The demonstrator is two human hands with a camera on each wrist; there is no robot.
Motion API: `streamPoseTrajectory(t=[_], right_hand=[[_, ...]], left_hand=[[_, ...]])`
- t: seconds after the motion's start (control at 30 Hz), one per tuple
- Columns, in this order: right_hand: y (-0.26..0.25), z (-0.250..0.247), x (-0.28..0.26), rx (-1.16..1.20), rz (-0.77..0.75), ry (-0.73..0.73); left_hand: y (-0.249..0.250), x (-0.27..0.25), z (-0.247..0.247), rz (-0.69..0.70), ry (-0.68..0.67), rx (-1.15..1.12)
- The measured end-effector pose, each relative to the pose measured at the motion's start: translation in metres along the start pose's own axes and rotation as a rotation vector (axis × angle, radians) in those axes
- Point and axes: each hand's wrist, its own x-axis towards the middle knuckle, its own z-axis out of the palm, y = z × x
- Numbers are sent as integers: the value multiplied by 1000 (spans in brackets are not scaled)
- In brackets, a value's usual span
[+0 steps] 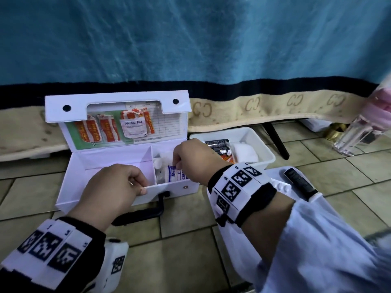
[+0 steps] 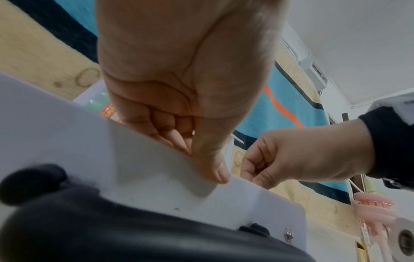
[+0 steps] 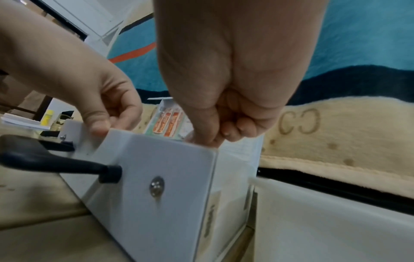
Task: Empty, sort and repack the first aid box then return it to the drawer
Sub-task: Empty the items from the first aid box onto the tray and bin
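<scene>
On the tiled floor the open first aid box [image 1: 101,166] stands with its left compartment bare; your left hand [image 1: 110,187] pinches its front wall while your right hand [image 1: 190,159] pinches a white packet [image 1: 174,174] in the right one. Its blue print is half hidden, but "Alcohol Pad" [image 1: 133,129] reads in the lid, and the white tub [image 1: 254,142] alongside holds dark tubes and white rolls
</scene>
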Motion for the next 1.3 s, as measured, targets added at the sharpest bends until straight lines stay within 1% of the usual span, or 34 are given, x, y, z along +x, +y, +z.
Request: streamPoseTrajectory(t=[0.13,0.2,0.27,0.33,0.4,0.43,0.5,0.57,0.63,0.7,0.83,0.9,0.93,0.97,1.03,1.07,1.13,1.2,1.23,1.27,1.3], right_hand=[[15,-14,-9,234,90,134],[24,-30,-20,351,101,208],[31,-49,-42,423,91,216],[40,-64,-71,367,67,174],[47,-68,-101,201,94,104],[50,-65,-113,112,117,59],[54,-51,-134,4,167,-43],[53,-32,-147,-30,184,-127],[50,-14,-153,-16,174,-184],[50,-2,-153,-66,178,-156],[54,7,-144,-180,253,-53],[50,10,-141,-202,252,-65],[49,11,-139,-197,241,-35],[47,12,-137,-187,240,-35],[42,2,-132,-193,255,-72],[40,-5,-128,-181,255,-53],[26,-25,-113,-128,209,38],[12,-34,-89,-57,110,134],[6,-34,-75,-32,64,139],[2,-30,-60,-28,24,105],[-2,-24,-46,-68,-6,32]], left_hand=[[-1,1,-1,12,-4,-8],[-1,0,-1,14,-7,-10],[-1,0,-1,12,-6,-5],[-1,0,-1,9,-8,0],[0,1,-2,6,-13,2],[0,1,-2,7,-15,3],[0,0,-2,2,-19,1],[0,0,-2,-11,-17,-9],[0,1,-2,-12,-17,-17],[1,0,-2,-8,-19,-16],[2,0,-2,-11,-21,-8],[2,-1,-2,-14,-18,-9],[2,-1,-2,-12,-14,-13],[1,-1,-1,-10,-9,-16],[1,-1,-1,-8,-6,-18],[1,0,-1,-7,-9,-17],[1,1,-2,-7,-16,-19],[1,2,-2,-9,-26,-29],[1,2,-2,-10,-28,-34],[1,2,-2,-11,-29,-38],[1,2,-3,-12,-28,-42]])
